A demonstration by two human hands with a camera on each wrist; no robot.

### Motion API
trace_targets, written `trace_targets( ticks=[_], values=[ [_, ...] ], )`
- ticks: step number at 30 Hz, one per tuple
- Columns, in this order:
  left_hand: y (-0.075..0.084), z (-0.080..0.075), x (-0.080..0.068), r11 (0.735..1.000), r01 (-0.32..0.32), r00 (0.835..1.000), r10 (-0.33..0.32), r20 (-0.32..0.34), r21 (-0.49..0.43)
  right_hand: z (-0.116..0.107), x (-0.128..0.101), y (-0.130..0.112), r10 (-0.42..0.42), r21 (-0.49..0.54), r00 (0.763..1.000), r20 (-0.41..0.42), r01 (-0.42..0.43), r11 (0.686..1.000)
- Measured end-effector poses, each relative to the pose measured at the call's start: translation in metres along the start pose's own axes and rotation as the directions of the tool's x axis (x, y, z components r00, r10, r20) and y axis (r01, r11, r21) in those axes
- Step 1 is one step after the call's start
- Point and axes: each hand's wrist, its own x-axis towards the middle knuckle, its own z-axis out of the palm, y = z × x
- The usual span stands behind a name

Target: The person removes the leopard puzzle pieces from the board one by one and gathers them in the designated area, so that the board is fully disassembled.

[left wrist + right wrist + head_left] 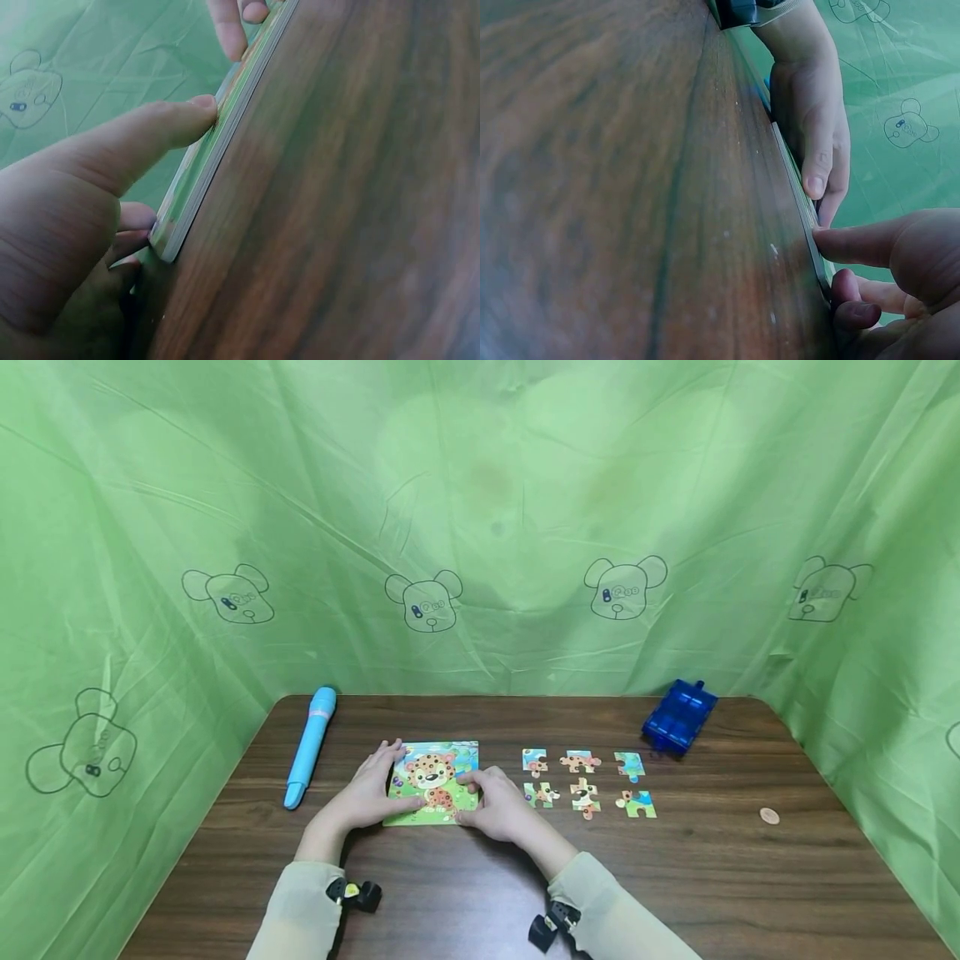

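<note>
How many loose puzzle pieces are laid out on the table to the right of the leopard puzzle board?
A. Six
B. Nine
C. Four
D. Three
A. The head view shows six loose puzzle pieces in two rows of three on the table, right of the leopard puzzle board that the left hand and right hand touch.

Seen along the dark wood worktop [615, 187], the thin board [804, 206] lay flat. The right hand [900, 277] pressed a straight fingertip against its near edge, other fingers [855, 296] curled at its corner. The left hand [810, 127] rested on it farther off, against green sheeting [900, 67].
</note>
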Motion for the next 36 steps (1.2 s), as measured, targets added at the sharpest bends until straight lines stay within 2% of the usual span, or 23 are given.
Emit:
trace_targets(
  ticks=[5,11,19,36],
  values=[
    [0.0029,0.0008,0.0011,0.999,0.039,0.999,-0.039,-0.005,-0.012,0.0004,0.0003,0.0,-0.002,0.006,1.0,0.003,0.002,1.0],
    [0.0025,0.0015,0.0021,0.998,0.056,0.998,-0.057,-0.011,-0.022,-0.001,0.0004,-0.001,-0.012,0.009,1.0,-0.001,0.012,1.0],
    [0.0047,0.0006,0.0014,0.998,0.06,0.998,-0.061,-0.014,-0.036,-0.0018,-0.0006,-0.0022,0.016,0.065,1.0,-0.006,-0.015,0.998],
    [0.0024,0.0032,0.002,0.998,0.06,0.998,-0.06,-0.022,-0.033,-0.0036,-0.0003,0.0011,-0.048,0.107,0.999,-0.019,0.05,0.993]
  ],
)
